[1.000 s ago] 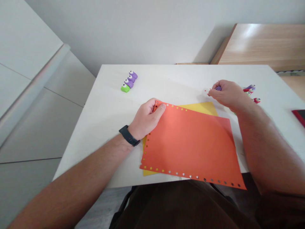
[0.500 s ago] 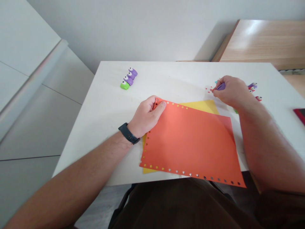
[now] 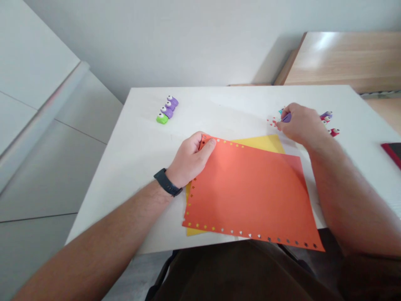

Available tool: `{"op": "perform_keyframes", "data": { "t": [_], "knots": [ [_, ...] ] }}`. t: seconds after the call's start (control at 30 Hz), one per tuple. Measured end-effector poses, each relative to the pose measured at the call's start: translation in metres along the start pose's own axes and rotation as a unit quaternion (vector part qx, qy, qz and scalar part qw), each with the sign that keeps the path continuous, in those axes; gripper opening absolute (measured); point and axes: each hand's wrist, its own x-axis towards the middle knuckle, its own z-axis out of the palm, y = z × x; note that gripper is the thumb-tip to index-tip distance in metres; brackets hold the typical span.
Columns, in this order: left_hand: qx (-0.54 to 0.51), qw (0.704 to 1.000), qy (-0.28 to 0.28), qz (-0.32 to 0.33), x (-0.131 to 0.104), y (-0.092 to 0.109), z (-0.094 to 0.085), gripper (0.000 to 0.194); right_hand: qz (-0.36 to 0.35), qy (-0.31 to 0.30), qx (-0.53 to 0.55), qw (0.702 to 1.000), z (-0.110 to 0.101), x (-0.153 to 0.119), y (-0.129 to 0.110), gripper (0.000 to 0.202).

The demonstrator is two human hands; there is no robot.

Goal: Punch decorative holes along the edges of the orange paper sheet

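My left hand [image 3: 191, 159] grips the upper left corner of an orange sheet of paper [image 3: 247, 192], thumb on top. Small shapes, some of them stars, are punched along its left and bottom edges and part of its top edge. Beneath it lies a yellow sheet [image 3: 266, 143], mostly covered. Beyond the sheet's upper right corner, my right hand [image 3: 297, 123] is closed round a small purple craft punch [image 3: 286, 118], held low above the table. Tiny orange paper cutouts [image 3: 273, 123] are scattered beside its fingertips, with a few blue ones [image 3: 280, 111] behind.
Purple and green punches with eyes [image 3: 167, 109] stand in a row at the table's back left. More punches, purple and red [image 3: 334, 132], sit right of my right hand, partly hidden by it. A red-edged dark object [image 3: 391, 152] lies at the right on the white table [image 3: 138, 146].
The camera view has shifted slightly, so the scene sits a little lower. Both hands keep their holds, and the right hand stays by the cutouts with the purple punch.
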Motion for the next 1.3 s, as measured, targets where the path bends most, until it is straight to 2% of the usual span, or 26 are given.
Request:
{"op": "perform_keyframes", "data": {
  "t": [0.07, 0.27, 0.6, 0.83, 0.93, 1.1, 1.3],
  "knots": [
    [0.010, 1.000, -0.007, 0.007, 0.000, 0.001, -0.001, 0.028, 0.015, 0.000, 0.011, 1.000, 0.001, 0.000, 0.000, 0.029],
    [0.019, 1.000, 0.005, 0.014, -0.001, 0.003, -0.003, 0.030, 0.001, 0.005, 0.051, 0.999, 0.007, 0.001, 0.001, 0.028],
    [0.035, 0.999, -0.024, 0.012, 0.000, -0.003, -0.006, 0.032, 0.025, 0.047, 0.167, 0.985, -0.003, 0.000, 0.002, 0.014],
    [0.039, 0.999, -0.024, 0.008, 0.002, -0.005, -0.006, 0.034, 0.049, 0.060, 0.221, 0.972, -0.004, 0.001, 0.003, 0.017],
    [0.033, 0.999, -0.023, 0.007, 0.002, -0.005, -0.006, 0.034, 0.059, 0.032, 0.299, 0.952, -0.004, 0.001, 0.001, 0.020],
    [0.019, 1.000, -0.012, -0.004, 0.001, -0.001, -0.005, 0.034, 0.044, -0.034, 0.451, 0.891, -0.008, -0.002, -0.003, 0.021],
    [0.015, 1.000, 0.005, 0.001, -0.001, 0.008, -0.004, 0.035, 0.002, -0.060, 0.521, 0.851, -0.015, -0.006, -0.005, 0.028]
  ]
}}
